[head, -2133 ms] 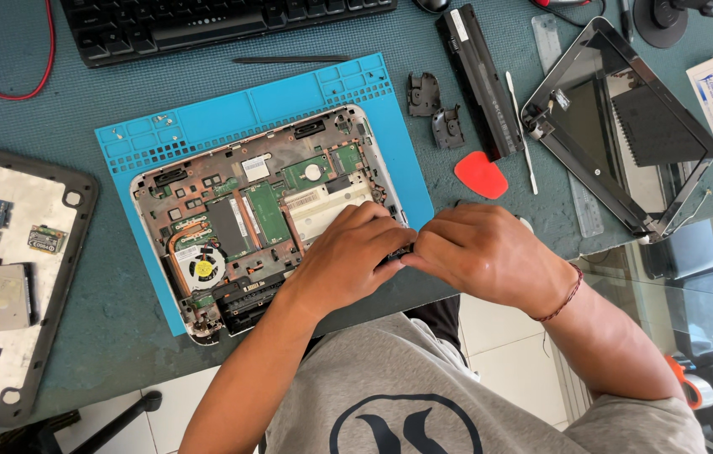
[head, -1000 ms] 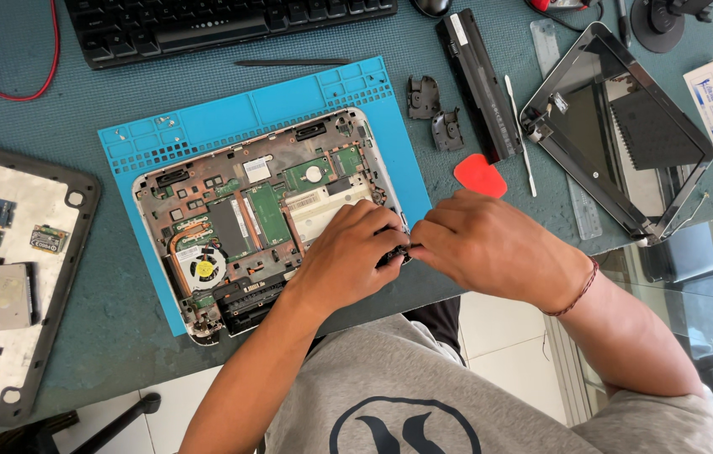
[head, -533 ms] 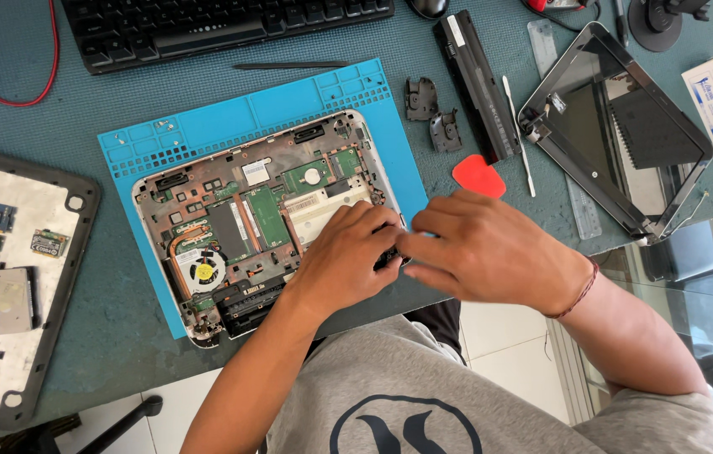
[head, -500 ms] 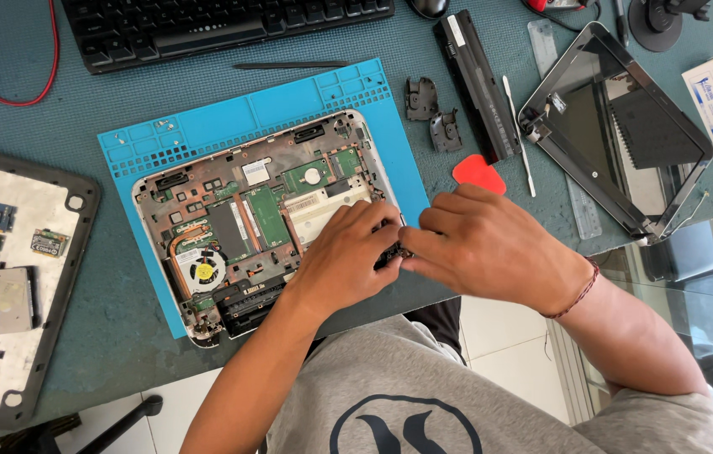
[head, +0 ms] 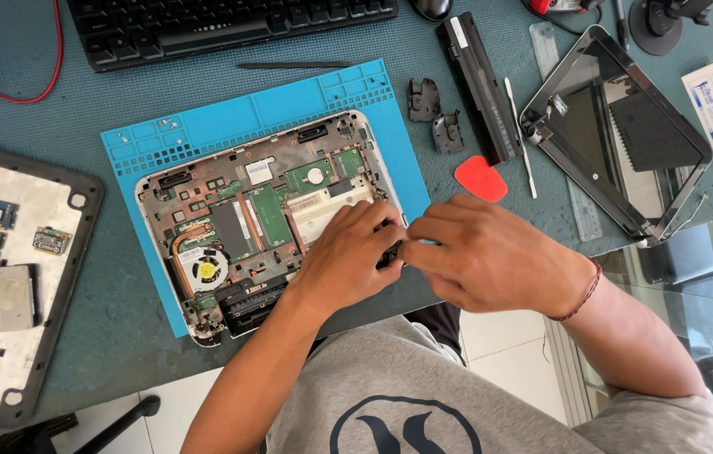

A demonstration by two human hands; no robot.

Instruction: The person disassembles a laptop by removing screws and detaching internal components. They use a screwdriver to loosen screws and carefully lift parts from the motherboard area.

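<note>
An opened laptop base (head: 239,219) with its board, fan and copper pipe exposed lies on a blue work mat (head: 230,118). My left hand (head: 348,256) rests over the base's near right corner. My right hand (head: 491,256) meets it from the right. The fingertips of both hands close on a small black part (head: 390,252) at that corner, which is mostly hidden by the fingers.
A red pick (head: 480,178), a thin white pry tool (head: 520,139), a black battery (head: 476,80) and two small black covers (head: 424,99) lie right of the mat. A screen lid (head: 617,134) sits far right, a keyboard (head: 230,25) at the back, a parts tray (head: 79,252) on the left.
My right hand's fingers have shifted slightly at the same corner of the laptop base. My left hand and the base have stayed where they were.
</note>
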